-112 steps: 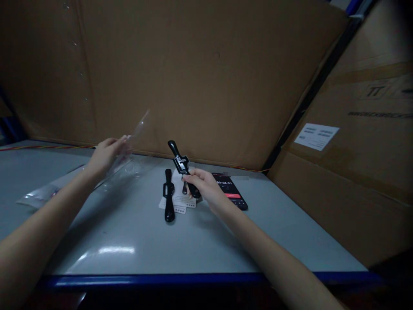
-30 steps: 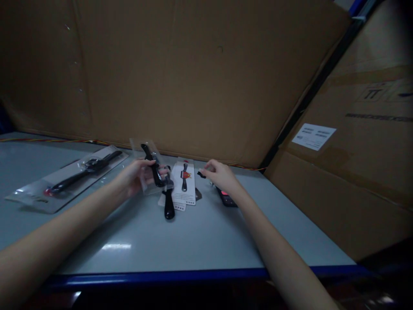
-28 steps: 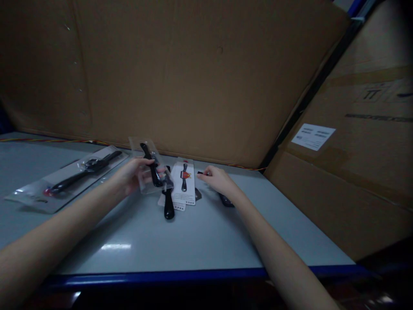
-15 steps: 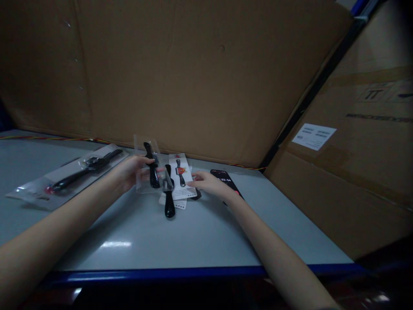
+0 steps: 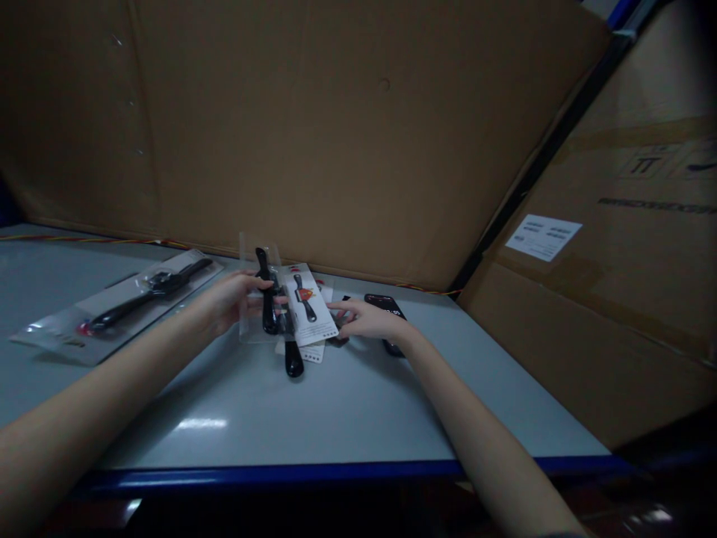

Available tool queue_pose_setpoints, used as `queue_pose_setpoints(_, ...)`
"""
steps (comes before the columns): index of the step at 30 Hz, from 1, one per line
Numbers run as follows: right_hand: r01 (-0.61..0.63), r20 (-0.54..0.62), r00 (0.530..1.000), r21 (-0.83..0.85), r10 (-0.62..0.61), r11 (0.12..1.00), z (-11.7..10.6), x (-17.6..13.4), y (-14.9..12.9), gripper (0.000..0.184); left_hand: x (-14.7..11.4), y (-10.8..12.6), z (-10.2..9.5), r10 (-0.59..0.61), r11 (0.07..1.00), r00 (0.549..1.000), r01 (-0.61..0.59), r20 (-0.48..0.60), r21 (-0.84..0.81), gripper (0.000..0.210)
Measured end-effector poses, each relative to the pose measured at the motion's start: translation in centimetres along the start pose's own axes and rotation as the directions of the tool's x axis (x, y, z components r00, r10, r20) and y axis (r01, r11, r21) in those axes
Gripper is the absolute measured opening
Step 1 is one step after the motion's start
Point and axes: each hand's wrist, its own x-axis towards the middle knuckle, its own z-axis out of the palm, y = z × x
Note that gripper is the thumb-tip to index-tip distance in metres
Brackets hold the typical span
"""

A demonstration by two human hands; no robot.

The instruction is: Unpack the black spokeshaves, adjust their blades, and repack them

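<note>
My left hand (image 5: 232, 297) is closed on a clear plastic bag (image 5: 249, 325) that holds a black-handled spokeshave (image 5: 269, 310), raised upright above the table. A white printed card (image 5: 309, 317) with a spokeshave picture leans just right of the bag, its left edge close to it. At the card's right edge, my right hand (image 5: 367, 320) has its fingertips closed; the exact grip is partly hidden. Beneath lie another black spokeshave (image 5: 293, 360), partly covered, and a second white card (image 5: 314, 353). A dark piece (image 5: 347, 300) shows behind my right fingers.
A larger bagged spokeshave (image 5: 151, 291) lies on the grey table (image 5: 269, 426) at left. A phone (image 5: 386, 302) lies behind my right hand. Cardboard (image 5: 336, 149) stands along the back, and a labelled carton (image 5: 616, 299) at right. A blue edge (image 5: 280, 475) runs along the front.
The upper card has shifted left and tilted towards the bag, now covering more of the lower spokeshave. My left hand with the bag has moved slightly right; my right hand moved slightly right.
</note>
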Motion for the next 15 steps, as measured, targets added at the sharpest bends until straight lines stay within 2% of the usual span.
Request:
queue_pose_setpoints(2, -0.057, -0.04, 0.998, -0.006, 0.057, 0.998, 0.0, 0.3, 0.3, 0.049, 0.0, 0.1, 0.1, 0.006, 1.0, 1.0, -0.006, 0.001, 0.01, 0.03)
queue_pose_setpoints(6, -0.167, -0.038, 0.984, 0.169, 0.176, 0.971, 0.5, 0.5, -0.3, 0.044, 0.0, 0.2, 0.1, 0.016, 0.999, 1.0, -0.016, -0.007, 0.035, 0.029)
queue_pose_setpoints(9, -0.208, -0.141, 0.957, 0.27, 0.252, 0.94, 1.8, 0.6, -1.2, 0.046, 0.0, 0.2, 0.1, 0.02, 0.999, 1.0, -0.019, -0.014, 0.037, 0.033)
queue_pose_setpoints(12, -0.131, -0.241, 0.944, 0.357, 0.227, 0.925, 3.4, 1.0, -1.9, 0.049, 0.1, -0.1, 0.0, 0.024, 0.999, 1.0, -0.024, -0.003, 0.041, 0.034)
queue_pose_setpoints(15, 0.015, -0.27, 0.958, 0.391, 0.1, 0.92, 4.4, 1.4, -2.2, 0.049, 0.3, -0.4, -0.1, 0.016, 1.0, 1.0, -0.016, 0.014, 0.026, 0.031)
